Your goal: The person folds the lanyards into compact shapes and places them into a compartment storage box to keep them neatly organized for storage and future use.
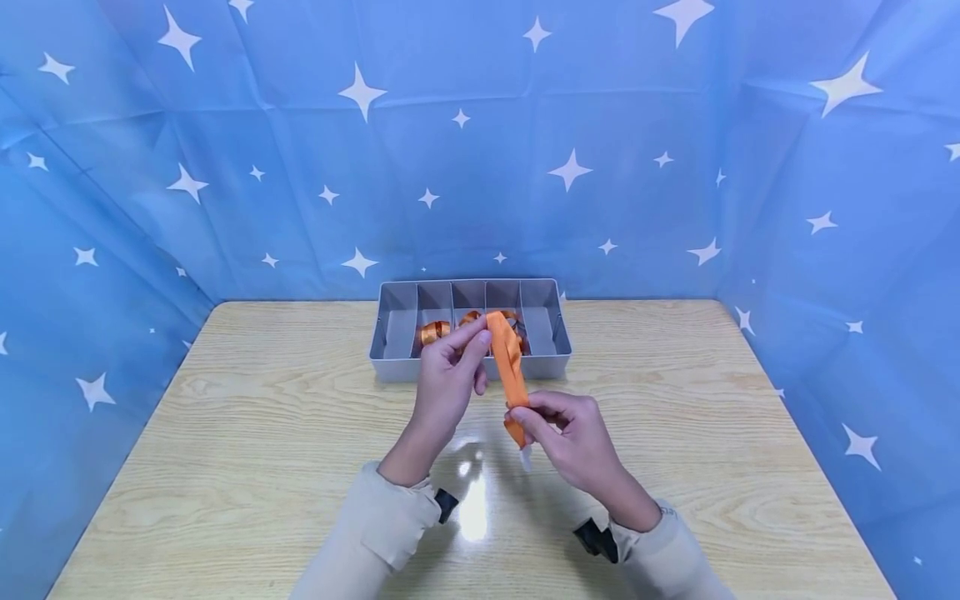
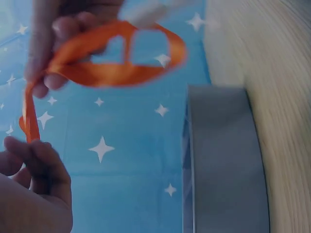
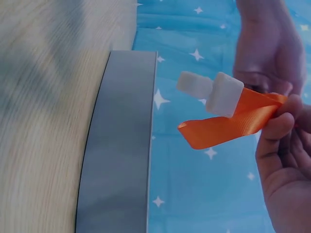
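An orange ribbon strap point(image 1: 508, 360) is stretched between my two hands, above the table and in front of a grey divided box point(image 1: 397, 367). My left hand point(image 1: 448, 375) pinches its upper end between thumb and index finger. Lower down, my right hand point(image 1: 573, 433) pinches the strap between thumb and fingers. A white plastic end piece point(image 3: 224, 94) sticks out past my right fingers, beside a folded orange loop point(image 3: 214, 132). In the left wrist view, that loop point(image 2: 116, 75) hangs open from the right hand and is blurred.
The box stands at the table's back edge, split by thin dividers. Coiled orange ribbons point(image 1: 433, 333) lie in its middle compartments, partly hidden behind the left hand and strap. A blue star-patterned cloth point(image 1: 465, 167) surrounds the wooden table point(image 1: 247, 433) at the back and sides.
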`<control>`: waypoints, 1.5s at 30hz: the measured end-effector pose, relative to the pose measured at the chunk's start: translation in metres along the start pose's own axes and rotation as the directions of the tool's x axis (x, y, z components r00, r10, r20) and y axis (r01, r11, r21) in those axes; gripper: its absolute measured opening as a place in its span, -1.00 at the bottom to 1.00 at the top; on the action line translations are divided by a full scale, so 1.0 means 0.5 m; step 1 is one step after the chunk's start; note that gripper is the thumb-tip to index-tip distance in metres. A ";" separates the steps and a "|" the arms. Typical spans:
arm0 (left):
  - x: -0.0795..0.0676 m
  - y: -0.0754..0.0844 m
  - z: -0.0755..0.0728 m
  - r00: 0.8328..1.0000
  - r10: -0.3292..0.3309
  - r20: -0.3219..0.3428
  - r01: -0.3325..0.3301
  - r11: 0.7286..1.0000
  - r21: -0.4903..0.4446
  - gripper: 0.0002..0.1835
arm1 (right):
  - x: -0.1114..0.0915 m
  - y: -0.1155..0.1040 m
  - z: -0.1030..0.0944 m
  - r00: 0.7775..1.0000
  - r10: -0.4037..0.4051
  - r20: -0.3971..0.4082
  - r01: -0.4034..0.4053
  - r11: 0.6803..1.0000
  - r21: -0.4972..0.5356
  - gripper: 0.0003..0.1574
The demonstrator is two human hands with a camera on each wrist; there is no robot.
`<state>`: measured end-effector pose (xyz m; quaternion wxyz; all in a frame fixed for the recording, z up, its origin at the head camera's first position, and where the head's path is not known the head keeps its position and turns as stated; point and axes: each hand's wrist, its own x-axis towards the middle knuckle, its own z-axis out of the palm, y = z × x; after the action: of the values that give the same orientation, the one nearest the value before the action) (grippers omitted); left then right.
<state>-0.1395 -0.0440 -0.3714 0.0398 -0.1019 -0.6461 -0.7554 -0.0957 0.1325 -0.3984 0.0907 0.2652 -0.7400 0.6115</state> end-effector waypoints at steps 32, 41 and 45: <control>-0.046 -0.085 -0.005 0.979 0.080 0.189 -0.165 0.854 0.493 -0.72 | 0.027 -0.027 -0.032 0.999 -0.015 -0.039 0.014 1.000 -0.019 -0.84; -0.051 -0.110 0.006 0.962 -0.060 0.265 -0.013 0.964 0.266 -0.59 | 0.032 -0.016 -0.038 0.997 -0.007 -0.070 0.007 1.000 -0.003 -0.85; -0.056 -0.115 0.008 0.947 -0.105 0.302 0.038 0.975 0.220 -0.46 | 0.035 -0.012 -0.042 0.996 -0.018 -0.086 0.018 1.000 0.005 -0.86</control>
<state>-0.1228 -0.0327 -0.4321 -0.0798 -0.1917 -0.7239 -0.6579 -0.1114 0.1468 -0.3802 0.1273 0.2453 -0.7313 0.6235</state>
